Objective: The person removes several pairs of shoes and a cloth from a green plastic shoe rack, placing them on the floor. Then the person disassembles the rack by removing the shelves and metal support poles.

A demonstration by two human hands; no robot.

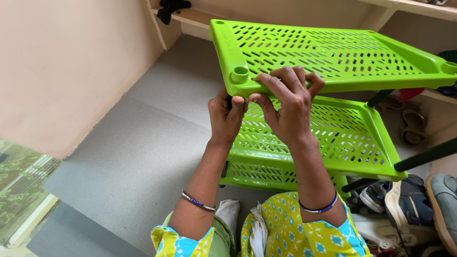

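Note:
A bright green slotted plastic shelf tray (333,57) is tilted above two more green trays (342,138) of a stacked rack. My right hand (288,104) grips the top tray's near edge beside its round corner socket (240,74). My left hand (227,116) is closed just under that corner, around what looks like a dark post, mostly hidden by the fingers. Both wrists wear bead bracelets.
Black rack posts (423,156) stick out at the right. Several shoes (419,200) and sandals (413,126) lie at the lower right. A beige wall (71,66) stands left, grey floor (143,143) below, wooden shelves (200,19) behind.

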